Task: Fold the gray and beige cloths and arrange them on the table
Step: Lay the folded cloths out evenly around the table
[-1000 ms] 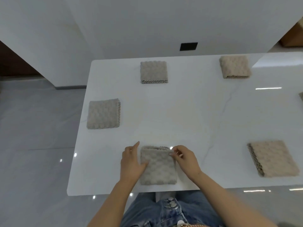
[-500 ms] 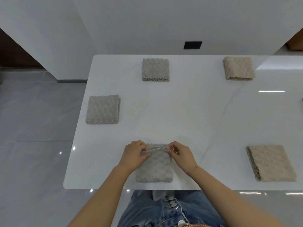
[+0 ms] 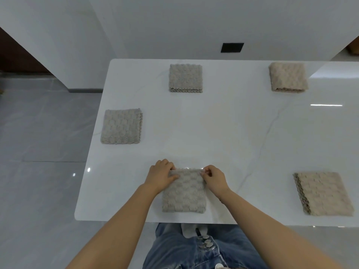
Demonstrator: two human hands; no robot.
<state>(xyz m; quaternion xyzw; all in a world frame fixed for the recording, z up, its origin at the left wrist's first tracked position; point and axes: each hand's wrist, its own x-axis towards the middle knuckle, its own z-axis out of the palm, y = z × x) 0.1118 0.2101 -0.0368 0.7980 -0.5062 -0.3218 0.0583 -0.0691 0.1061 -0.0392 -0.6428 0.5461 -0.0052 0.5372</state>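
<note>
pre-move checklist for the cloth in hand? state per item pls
1. Left hand grips far-left corner of the gray cloth: ok.
2. Right hand pinches far-right corner: ok.
3. Cloth lies fully on the table, near edge inside the rim: ok.
4. Bare tabletop beyond the cloth for sliding it forward: ok.
5. Layers aligned underneath: cannot tell.
6. Other four cloths folded and apart, e.g. beige cloth: ok.

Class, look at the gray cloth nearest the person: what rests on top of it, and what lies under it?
The left hand and right hand grip the far corners of the gray cloth. It lies on the white table; its inner folded layers are hidden.
</note>
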